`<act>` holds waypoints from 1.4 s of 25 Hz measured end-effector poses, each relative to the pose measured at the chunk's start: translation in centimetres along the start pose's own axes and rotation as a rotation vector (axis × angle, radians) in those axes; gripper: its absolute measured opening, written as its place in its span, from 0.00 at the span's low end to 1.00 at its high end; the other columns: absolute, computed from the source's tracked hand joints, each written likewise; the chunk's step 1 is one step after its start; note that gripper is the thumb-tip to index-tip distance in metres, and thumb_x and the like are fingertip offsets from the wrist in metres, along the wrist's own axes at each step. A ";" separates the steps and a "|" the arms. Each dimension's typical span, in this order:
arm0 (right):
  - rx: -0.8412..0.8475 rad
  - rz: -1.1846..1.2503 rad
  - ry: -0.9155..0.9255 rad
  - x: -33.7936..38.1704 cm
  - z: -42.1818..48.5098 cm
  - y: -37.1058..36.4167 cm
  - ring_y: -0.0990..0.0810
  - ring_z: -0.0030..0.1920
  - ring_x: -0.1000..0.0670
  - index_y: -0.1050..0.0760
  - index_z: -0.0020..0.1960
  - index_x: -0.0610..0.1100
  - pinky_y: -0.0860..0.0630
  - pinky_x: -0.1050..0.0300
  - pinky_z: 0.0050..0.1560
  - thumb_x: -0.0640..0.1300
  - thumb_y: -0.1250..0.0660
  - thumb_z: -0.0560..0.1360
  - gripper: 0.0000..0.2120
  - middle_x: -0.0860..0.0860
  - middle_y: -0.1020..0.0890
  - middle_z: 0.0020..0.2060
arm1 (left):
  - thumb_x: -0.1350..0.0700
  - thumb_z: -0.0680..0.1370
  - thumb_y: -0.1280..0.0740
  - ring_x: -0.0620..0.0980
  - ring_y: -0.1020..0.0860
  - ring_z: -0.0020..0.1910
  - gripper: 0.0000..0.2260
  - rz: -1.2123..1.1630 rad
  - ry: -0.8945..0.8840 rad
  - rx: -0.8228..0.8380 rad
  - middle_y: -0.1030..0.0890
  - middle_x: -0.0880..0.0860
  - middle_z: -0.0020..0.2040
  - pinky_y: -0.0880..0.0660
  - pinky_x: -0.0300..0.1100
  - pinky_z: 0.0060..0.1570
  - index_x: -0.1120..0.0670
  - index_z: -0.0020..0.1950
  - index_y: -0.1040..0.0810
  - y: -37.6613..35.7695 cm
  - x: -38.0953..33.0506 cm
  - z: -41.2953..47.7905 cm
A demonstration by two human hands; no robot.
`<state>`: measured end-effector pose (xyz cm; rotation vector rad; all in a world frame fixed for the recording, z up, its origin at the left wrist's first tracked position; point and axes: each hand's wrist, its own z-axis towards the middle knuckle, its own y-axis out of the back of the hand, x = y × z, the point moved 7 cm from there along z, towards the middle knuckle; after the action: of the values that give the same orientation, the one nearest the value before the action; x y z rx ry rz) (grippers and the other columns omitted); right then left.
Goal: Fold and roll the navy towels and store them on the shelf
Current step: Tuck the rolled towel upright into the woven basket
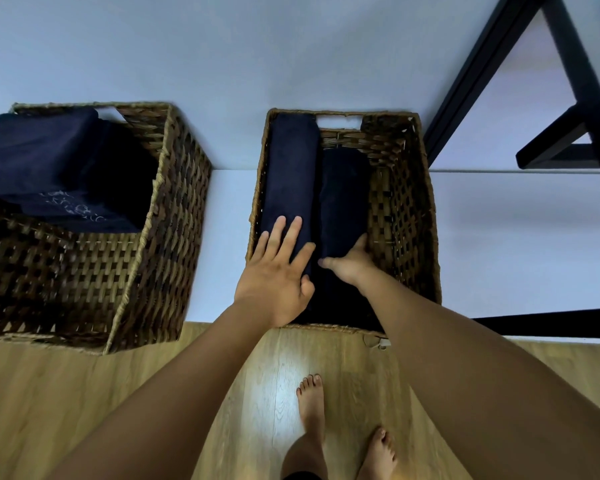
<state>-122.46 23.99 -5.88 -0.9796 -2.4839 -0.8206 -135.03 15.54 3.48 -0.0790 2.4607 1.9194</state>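
Two rolled navy towels lie side by side in the right wicker basket [404, 209] on a white shelf. My left hand [278, 268] rests flat, fingers straight, on the near end of the left roll [290, 168]. My right hand [350, 261] grips the near end of the right roll [343, 195], thumb over its top and fingers hidden beside the basket wall. The left wicker basket [129, 265] holds loosely folded navy towels [42, 164], one with a pale printed pattern.
The white shelf board [222, 202] runs under both baskets, with a white wall behind. A black frame [575, 98] stands at the right. Below lies a wooden floor [49, 393] with my bare feet [312, 407] on it.
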 end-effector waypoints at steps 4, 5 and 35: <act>-0.212 -0.403 0.176 1.8 -2.7 0.8 0.48 0.75 0.38 0.66 0.78 0.54 0.35 0.41 0.70 0.56 0.30 0.73 0.51 0.43 0.55 0.78 | 0.44 0.80 0.55 0.57 0.68 0.77 0.29 0.015 -0.001 0.025 0.65 0.58 0.79 0.63 0.55 0.77 0.50 0.81 0.51 0.7 -0.2 -1.1; -0.252 -0.538 0.284 2.3 -3.9 0.2 0.48 0.74 0.38 0.59 0.79 0.54 0.33 0.42 0.68 0.55 0.32 0.74 0.45 0.43 0.54 0.77 | 0.42 0.80 0.57 0.56 0.68 0.78 0.29 0.015 -0.006 0.021 0.65 0.57 0.80 0.62 0.55 0.77 0.50 0.81 0.52 0.8 -0.1 -2.0; -0.265 -0.115 0.861 -2.4 -30.0 13.1 0.20 0.54 0.60 0.24 0.65 0.53 0.23 0.61 0.55 0.50 0.34 0.78 0.15 0.59 0.17 0.53 | 0.44 0.82 0.44 0.55 0.65 0.78 0.32 0.063 0.038 0.112 0.61 0.52 0.81 0.59 0.61 0.76 0.49 0.81 0.55 1.6 -5.2 -10.2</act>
<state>-108.43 11.76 21.09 -0.4028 -1.7164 -1.2938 -129.77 6.14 7.77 -0.0372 2.6205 1.8151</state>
